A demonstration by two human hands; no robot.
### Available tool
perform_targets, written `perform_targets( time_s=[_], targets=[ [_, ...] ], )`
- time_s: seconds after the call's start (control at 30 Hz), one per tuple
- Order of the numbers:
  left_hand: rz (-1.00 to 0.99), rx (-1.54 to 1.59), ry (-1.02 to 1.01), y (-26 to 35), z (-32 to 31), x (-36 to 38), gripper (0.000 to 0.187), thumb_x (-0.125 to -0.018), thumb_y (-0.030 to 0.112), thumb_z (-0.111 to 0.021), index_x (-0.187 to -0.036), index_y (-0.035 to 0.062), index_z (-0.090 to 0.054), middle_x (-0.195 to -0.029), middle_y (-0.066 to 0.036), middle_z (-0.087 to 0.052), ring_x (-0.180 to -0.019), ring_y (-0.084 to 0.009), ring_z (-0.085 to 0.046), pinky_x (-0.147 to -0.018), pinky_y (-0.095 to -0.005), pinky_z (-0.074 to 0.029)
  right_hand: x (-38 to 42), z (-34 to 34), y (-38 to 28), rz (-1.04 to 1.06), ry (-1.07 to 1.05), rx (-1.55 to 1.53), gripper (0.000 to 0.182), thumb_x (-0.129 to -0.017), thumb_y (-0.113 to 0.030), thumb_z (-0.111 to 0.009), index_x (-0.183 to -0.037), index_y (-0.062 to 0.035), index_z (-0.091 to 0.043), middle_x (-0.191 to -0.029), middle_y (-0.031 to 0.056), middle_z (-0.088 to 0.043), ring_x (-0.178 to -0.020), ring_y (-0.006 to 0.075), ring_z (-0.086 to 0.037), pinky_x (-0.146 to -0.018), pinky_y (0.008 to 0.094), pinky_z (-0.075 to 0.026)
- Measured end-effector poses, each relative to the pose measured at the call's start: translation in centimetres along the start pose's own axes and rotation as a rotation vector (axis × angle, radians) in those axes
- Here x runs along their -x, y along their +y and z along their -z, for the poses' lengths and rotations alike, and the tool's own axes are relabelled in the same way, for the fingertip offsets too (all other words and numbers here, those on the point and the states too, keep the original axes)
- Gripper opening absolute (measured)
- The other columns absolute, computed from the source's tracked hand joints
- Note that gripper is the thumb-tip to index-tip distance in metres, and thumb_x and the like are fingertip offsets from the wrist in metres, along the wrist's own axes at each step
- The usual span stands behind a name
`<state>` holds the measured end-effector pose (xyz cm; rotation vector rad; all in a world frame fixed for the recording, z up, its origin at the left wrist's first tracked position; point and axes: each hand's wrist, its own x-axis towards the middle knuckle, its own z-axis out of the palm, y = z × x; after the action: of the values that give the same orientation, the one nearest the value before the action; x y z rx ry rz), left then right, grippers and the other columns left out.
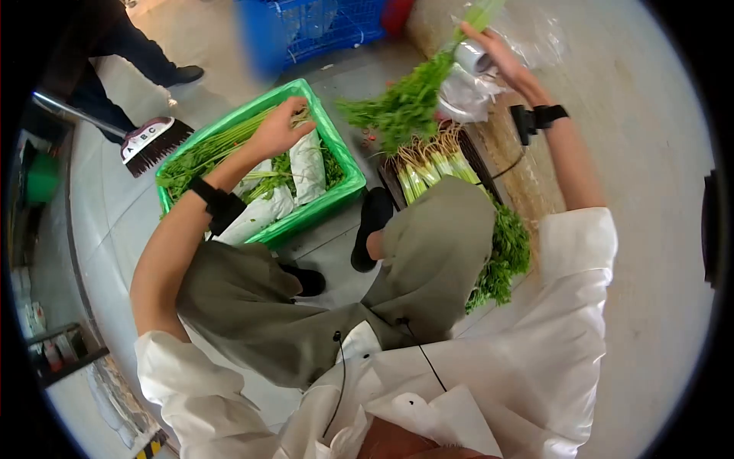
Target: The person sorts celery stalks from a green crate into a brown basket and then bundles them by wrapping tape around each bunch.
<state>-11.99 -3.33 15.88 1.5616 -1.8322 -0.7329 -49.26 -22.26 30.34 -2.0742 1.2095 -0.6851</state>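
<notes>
My right hand (501, 57) is raised at the upper right, closed around the pale stalks of a bunch of leafy celery (417, 96); its leaves hang toward the middle. My left hand (283, 130) is over a crate (348, 172) lined with green plastic. Its fingers are curled near the stalks, and whatever is between them is hidden. Inside the crate lie loose green stalks (222, 138) and white-wrapped bundles (308, 168). Before my right knee, more celery bunches (432, 164) lie with roots and stalks showing; their leaves (505, 256) stick out beside my leg.
A white roll (472, 57) and clear plastic (462, 96) are close to my right hand. At the back stands a blue basket (332, 30). To the left are a broom (153, 145) and another person's legs (141, 50). My shoes (372, 229) rest between the containers.
</notes>
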Motion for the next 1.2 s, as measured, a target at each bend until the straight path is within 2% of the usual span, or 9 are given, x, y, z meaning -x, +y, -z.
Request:
perform_targets(
  time_s=[0.13, 0.33, 0.4, 0.53, 0.67, 0.8, 0.97, 1.03, 1.2],
  targets=[
    [-0.122, -0.165, -0.025, -2.6, 0.2, 1.2, 0.048, -0.086, 0.024, -0.066, -0.125, -0.0001, -0.052, -0.124, -0.018, -0.058, -0.117, -0.0304, -0.054, -0.1, -0.0379, -0.041, 4.2, 6.9, 0.6, -0.049, -0.012, 0.203, 0.068, -0.088, -0.061, -0.052, -0.119, -0.0002, -0.058, -0.086, 0.0075, -0.062, -0.066, 0.0135, -0.062, -0.052, 0.0247, -0.05],
    [-0.025, -0.084, -0.107, -2.1, 0.6, 4.4, 0.042, -0.088, 0.023, -0.064, -0.122, -0.0005, -0.055, -0.118, -0.017, -0.061, -0.112, -0.0294, -0.057, -0.096, -0.0381, -0.044, 12.2, 9.8, 0.7, -0.408, -0.427, 0.619, 0.069, -0.084, -0.06, -0.059, -0.12, -0.0012, -0.057, -0.086, 0.0116, -0.064, -0.063, 0.0167, -0.064, -0.052, 0.0298, -0.052],
    [0.024, -0.061, -0.138, -2.3, 0.3, 5.3, 0.042, -0.088, 0.023, -0.064, -0.121, -0.0004, -0.056, -0.117, -0.017, -0.061, -0.111, -0.0291, -0.058, -0.095, -0.0381, -0.044, 12.8, 9.7, 9.0, -0.421, -0.596, 0.587, 0.069, -0.08, -0.061, -0.062, -0.113, 0.0002, -0.061, -0.089, 0.0152, -0.066, -0.072, 0.0229, -0.065, -0.064, 0.037, -0.053],
    [0.051, -0.11, -0.249, -4.3, -0.2, 7.3, 0.041, -0.091, 0.02, -0.062, -0.127, 0.0034, -0.052, -0.121, -0.013, -0.059, -0.112, -0.0227, -0.057, -0.084, -0.0348, -0.053, 15.5, 3.8, 20.6, -0.485, -0.783, 0.885, 0.056, -0.082, -0.058, -0.063, -0.068, -0.0038, -0.066, -0.064, 0.0073, -0.062, -0.056, 0.0178, -0.057, -0.056, 0.0355, -0.047],
    [0.161, -0.028, -0.259, -5.0, 0.3, 8.6, 0.037, -0.088, 0.018, -0.065, -0.118, -0.0008, -0.057, -0.112, -0.016, -0.063, -0.105, -0.0256, -0.061, -0.093, -0.0366, -0.047, 17.4, -3.4, 31.4, -0.507, -0.769, 0.878, 0.063, -0.084, -0.057, -0.061, -0.061, 0.0014, -0.058, -0.062, 0.0106, -0.057, -0.054, 0.0231, -0.052, -0.058, 0.0408, -0.045],
    [0.234, -0.061, -0.342, -6.0, 0.1, 8.7, 0.037, -0.089, 0.023, -0.065, -0.117, -0.0014, -0.057, -0.11, -0.016, -0.064, -0.103, -0.0249, -0.061, -0.091, -0.0366, -0.047, 16.6, -8.5, 26.5, -0.593, -0.881, 0.892, 0.06, -0.088, -0.054, -0.057, -0.078, 0.0053, -0.063, -0.086, 0.018, -0.066, -0.076, 0.0315, -0.062, -0.074, 0.0428, -0.049],
    [0.146, -0.042, -0.346, -4.3, -1.0, 6.1, 0.037, -0.091, 0.028, -0.063, -0.114, -0.0008, -0.06, -0.105, -0.014, -0.066, -0.097, -0.0231, -0.062, -0.086, -0.0345, -0.048, 12.1, -7.5, 20.2, -0.295, -0.531, 1.027, 0.06, -0.09, -0.049, -0.053, -0.113, 0.0064, -0.053, -0.103, 0.025, -0.066, -0.097, 0.0343, -0.065, -0.084, 0.0447, -0.05],
    [0.134, 0.015, -0.333, -2.3, -1.1, 4.8, 0.037, -0.092, 0.031, -0.061, -0.111, -0.0002, -0.063, -0.1, -0.013, -0.067, -0.094, -0.0219, -0.062, -0.085, -0.0341, -0.048, 8.7, -7.4, 15.9, -0.115, -0.524, 0.812, 0.063, -0.09, -0.053, -0.05, -0.132, -0.0057, -0.045, -0.1, 0.0222, -0.066, -0.089, 0.0383, -0.065, -0.084, 0.0462, -0.048],
    [0.141, 0.437, -0.278, 4.6, 0.4, 3.2, 0.038, -0.097, 0.034, -0.055, -0.122, 0.0055, -0.06, -0.107, -0.005, -0.065, -0.099, -0.0124, -0.059, -0.086, -0.029, -0.048, 4.4, -13.3, -1.9, 0.158, -0.546, 0.19, 0.056, -0.099, -0.052, -0.032, -0.13, -0.0081, -0.048, -0.109, 0.0201, -0.063, -0.103, 0.0324, -0.061, -0.089, 0.042, -0.046]
  ],
)
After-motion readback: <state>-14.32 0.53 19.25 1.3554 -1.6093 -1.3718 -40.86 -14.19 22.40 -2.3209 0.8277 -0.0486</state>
